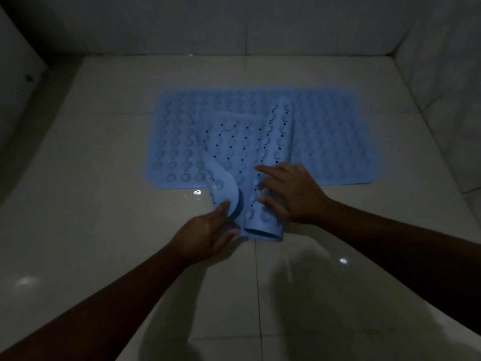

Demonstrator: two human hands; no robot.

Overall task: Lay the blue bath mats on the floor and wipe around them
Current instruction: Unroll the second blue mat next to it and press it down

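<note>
One blue bath mat [335, 142] with round suction bumps lies flat on the white tiled floor, its long side across the view. A second blue mat [244, 152] lies partly curled on top of it, its near end hanging over onto the tiles. My left hand [205, 235] pinches the curled near-left flap of this second mat between thumb and fingers. My right hand [289, 194] lies on the rolled part with spread, straight fingers pressing down. The room is dim.
Glossy white floor tiles [104, 178] surround the mats, with small wet glints near the mat's front edge. Tiled walls [260, 27] close the space behind and to the right. A dark edge [20, 105] runs along the left side.
</note>
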